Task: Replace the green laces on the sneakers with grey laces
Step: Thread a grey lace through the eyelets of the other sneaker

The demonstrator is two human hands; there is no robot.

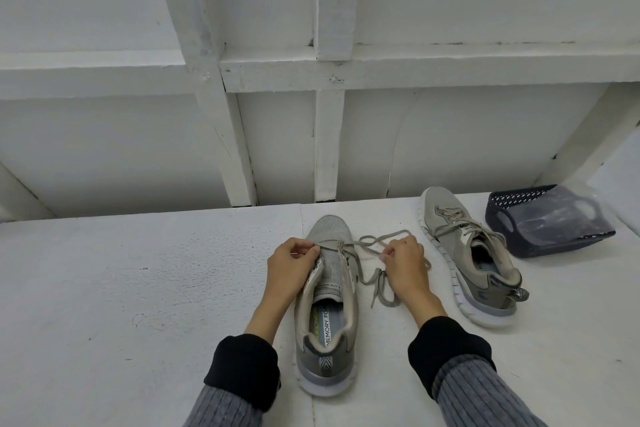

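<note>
Closest to the camera are two arms in grey ribbed sleeves (481, 395) with black cuffs, reaching out over a white floor (138, 288). Between them sits a grey shoe (327, 308), heel near the person and toe pointing away. You can read "MEMORY FOAM" on the pad inside it.

A bit farther, the left hand (289, 265) rests on the left side of the shoe, near the front lace holes. Its finger and thumb pinch the grey lace (372, 243) right where it crosses the shoe. The right hand (403, 263) is just beside the shoe on the right. Its fingertips pinch the same lace too, with the fingers curled in. The loose part of the lace loops and trails on the floor between the shoe and the right hand.

Farther off to the right lies the second shoe (467, 253), tipped a little on its side, with grey laces through it.

Beyond it is a dark blue basket (509, 218) with holes, holding a clear plastic bag (561, 215).

At the back stands a white wooden wall (311, 80).
</note>
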